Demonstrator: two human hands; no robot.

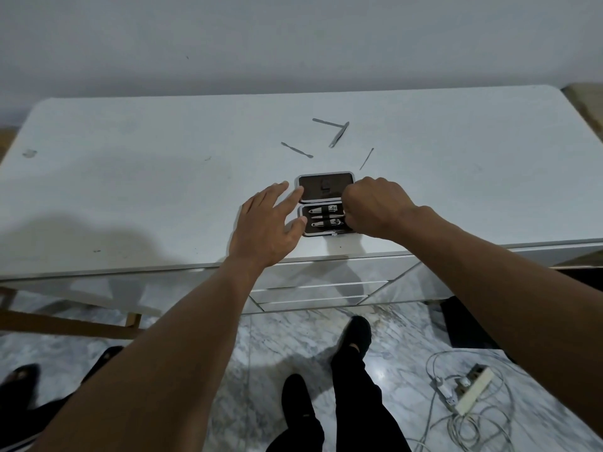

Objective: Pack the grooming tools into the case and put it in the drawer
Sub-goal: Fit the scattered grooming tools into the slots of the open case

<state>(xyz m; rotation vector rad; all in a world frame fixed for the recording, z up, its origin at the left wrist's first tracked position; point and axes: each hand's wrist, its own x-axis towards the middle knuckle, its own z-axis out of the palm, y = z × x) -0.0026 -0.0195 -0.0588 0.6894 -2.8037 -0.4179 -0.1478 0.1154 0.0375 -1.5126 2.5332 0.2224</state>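
Observation:
A small black case (325, 187) lies open on the white desk (130, 190), its lid laid back and its lower half holding clippers (323, 209) under elastic straps. My left hand (269, 223) rests with fingers spread against the case's left edge. My right hand (375, 207) is curled at the case's right edge, fingertips pinched on a thin tool that is mostly hidden. Loose on the desk behind the case lie tweezers (339, 134), a flat file (326, 122), a cuticle pusher (297, 150) and a thin pick (367, 158).
Closed white drawers (319, 288) sit under the desk's front edge, just below the case. On the marble floor at the right lie a power strip (473, 389) and tangled cables. My feet (357, 334) stand in front of the drawers. A wooden frame (65, 324) is at the left.

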